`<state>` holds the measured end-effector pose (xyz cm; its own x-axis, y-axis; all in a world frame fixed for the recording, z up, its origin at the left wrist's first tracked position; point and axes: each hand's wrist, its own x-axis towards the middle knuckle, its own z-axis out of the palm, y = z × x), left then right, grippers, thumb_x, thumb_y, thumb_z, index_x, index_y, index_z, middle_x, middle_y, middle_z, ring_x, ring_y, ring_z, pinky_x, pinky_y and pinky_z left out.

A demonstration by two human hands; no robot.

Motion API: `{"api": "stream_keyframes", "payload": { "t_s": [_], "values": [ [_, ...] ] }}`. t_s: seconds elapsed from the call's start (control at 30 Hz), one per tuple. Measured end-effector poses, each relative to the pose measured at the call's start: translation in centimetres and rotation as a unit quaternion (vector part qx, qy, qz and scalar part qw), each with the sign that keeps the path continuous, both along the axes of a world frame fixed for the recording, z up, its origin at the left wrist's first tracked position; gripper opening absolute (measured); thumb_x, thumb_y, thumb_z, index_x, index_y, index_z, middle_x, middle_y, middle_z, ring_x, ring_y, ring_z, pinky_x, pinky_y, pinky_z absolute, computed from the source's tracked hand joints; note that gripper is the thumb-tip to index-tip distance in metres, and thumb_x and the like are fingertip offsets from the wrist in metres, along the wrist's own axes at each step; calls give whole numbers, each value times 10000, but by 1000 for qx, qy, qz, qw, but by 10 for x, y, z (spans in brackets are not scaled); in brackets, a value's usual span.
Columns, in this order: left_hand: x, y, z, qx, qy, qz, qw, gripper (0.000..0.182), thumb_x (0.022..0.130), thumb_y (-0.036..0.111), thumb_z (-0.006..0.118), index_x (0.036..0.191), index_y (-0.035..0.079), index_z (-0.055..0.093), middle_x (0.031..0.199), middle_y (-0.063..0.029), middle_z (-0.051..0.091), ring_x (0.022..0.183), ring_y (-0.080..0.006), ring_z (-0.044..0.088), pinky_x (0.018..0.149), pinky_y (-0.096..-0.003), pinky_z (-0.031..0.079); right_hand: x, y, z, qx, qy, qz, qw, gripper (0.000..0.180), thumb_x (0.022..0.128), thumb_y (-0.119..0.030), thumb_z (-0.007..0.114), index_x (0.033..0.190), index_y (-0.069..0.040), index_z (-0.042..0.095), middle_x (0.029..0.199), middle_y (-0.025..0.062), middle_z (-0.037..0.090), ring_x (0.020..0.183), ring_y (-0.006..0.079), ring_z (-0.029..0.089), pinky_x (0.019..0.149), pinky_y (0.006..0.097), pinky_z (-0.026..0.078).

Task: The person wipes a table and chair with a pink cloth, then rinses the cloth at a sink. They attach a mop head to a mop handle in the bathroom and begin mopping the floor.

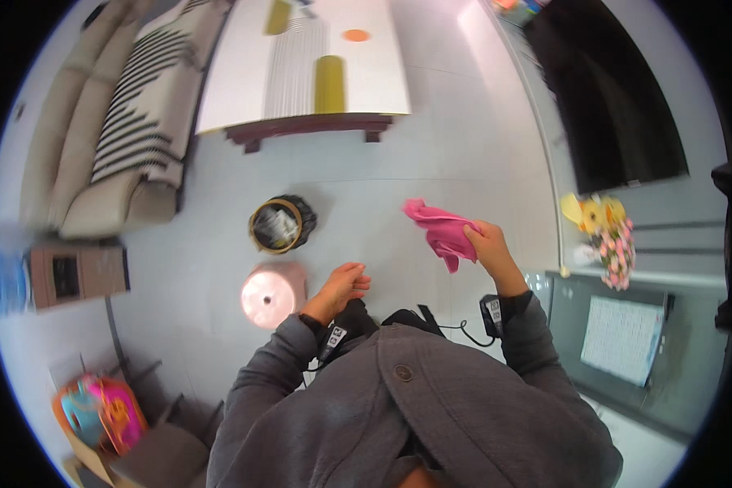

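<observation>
My right hand (488, 244) grips a bunched pink cloth (445, 232) by its right end, and the rest of it hangs out to the left above the tiled floor. My left hand (344, 283) is held over the floor, holding nothing, its fingers apart from the thumb and slightly curled. Beyond my left hand, to the left, stands a round trash bin (253, 226) with a gold-coloured rim, a black bag and crumpled white waste inside. A pale pink round stool (262, 305) with a small hole in its top is just left of my left hand.
Ahead is a low table (366, 79) with a patterned top. A beige sofa (91, 207) with a striped cover lies at the far left. On the right are a cabinet with a large television (610, 104), plush toys (592, 213) and pink flowers (616, 256). A chair (165, 451) stands lower left.
</observation>
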<state>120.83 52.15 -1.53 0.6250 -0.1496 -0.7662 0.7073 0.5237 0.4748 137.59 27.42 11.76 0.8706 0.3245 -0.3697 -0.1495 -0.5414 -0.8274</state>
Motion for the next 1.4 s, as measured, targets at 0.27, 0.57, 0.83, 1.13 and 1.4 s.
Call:
{"api": "stream_keyframes", "payload": {
  "t_s": [0.27, 0.57, 0.83, 1.13, 1.4],
  "values": [
    [115, -20, 17, 52, -83, -125, 987, 423, 872, 327, 556, 1191, 61, 472, 961, -78, 593, 843, -167, 575, 709, -293, 458, 63, -64, 38, 63, -37, -118, 990, 153, 828, -130, 568, 851, 11, 624, 684, 4, 578, 646, 71, 516, 574, 237, 419],
    [340, -153, 103, 254, -460, -264, 809, 811, 713, 211, 753, 1373, 132, 290, 1245, -101, 463, 1158, -205, 442, 909, -393, 391, 204, -94, 46, 217, 58, 5, 974, 130, 762, -99, 605, 852, -5, 603, 766, 4, 579, 713, 75, 514, 640, 238, 434],
    [498, -166, 138, 242, -381, -309, 837, 248, 822, 36, 603, 1057, -11, 543, 940, -71, 616, 793, -128, 609, 685, -265, 505, 369, -108, 74, 268, 40, 128, 954, 147, 773, -115, 616, 888, -24, 625, 775, 23, 611, 720, 89, 534, 659, 257, 446],
    [685, -116, 103, 467, -415, -205, 754, 156, 774, 48, 482, 902, 32, 569, 822, -167, 593, 810, -336, 589, 698, -399, 470, 572, -73, 100, 120, 52, 118, 984, 218, 778, -166, 618, 929, -9, 621, 703, 44, 603, 550, 95, 515, 449, 231, 408],
    [887, -72, 120, 587, -451, -131, 659, 103, 746, 107, 544, 819, 46, 505, 794, -171, 581, 743, -392, 570, 633, -466, 448, 770, -43, 126, 119, -83, 102, 984, 171, 760, -90, 613, 883, 28, 631, 718, 24, 606, 701, 90, 552, 632, 251, 454]
  ]
}}
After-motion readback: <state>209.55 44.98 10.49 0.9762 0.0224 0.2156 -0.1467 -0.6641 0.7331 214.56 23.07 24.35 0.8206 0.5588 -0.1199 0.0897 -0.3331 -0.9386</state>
